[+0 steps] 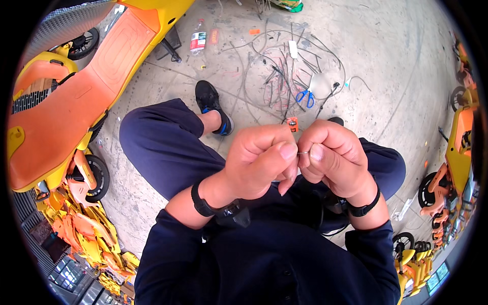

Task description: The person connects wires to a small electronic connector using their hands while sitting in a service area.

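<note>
My left hand [264, 162] and my right hand [333, 157] meet in front of my body, both closed in a pinch. A thin, wire-like strand [303, 152] bridges the small gap between the two thumbs. Only a short bit of it shows; my fingers cover the rest, so its exact kind is unclear. Beyond the hands, a tangle of grey and black cables [274, 71] lies on the concrete floor. Scissors with blue handles [305, 98] rest at the near right side of that tangle. A small orange packet [292, 124] sits just past my knuckles.
A clear plastic bottle [199, 36] lies at far left of the cables. At the left stands a large orange and yellow scooter body [71, 119], with yellow parts [86, 229] piled behind it. More yellow scooters [460, 147] line the right edge. My black shoe [209, 101] is on the floor.
</note>
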